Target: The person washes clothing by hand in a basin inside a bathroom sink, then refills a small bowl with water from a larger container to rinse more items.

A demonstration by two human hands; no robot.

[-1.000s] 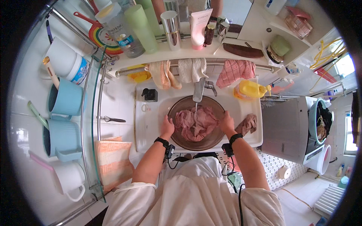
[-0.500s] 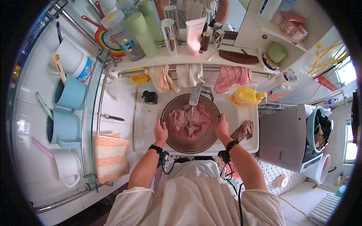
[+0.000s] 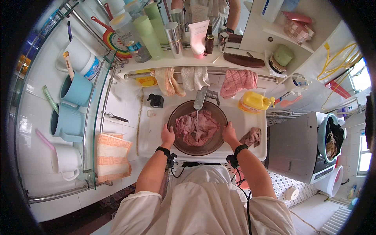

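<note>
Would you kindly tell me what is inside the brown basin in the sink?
The brown basin holds a crumpled pink cloth, with a thin stream of water falling from the tap onto it. The cloth covers the basin's bottom, so anything beneath stays hidden.

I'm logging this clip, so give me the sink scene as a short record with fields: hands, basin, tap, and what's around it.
left hand: on the left rim of the basin
right hand: on the right rim of the basin
basin: round, brown, sits in the white sink
cloth: pink, crumpled inside the basin
tap: thin stream of water falling onto the cloth
right of basin: yellow bottle, small crumpled rag
rail behind: three hanging towels
</note>
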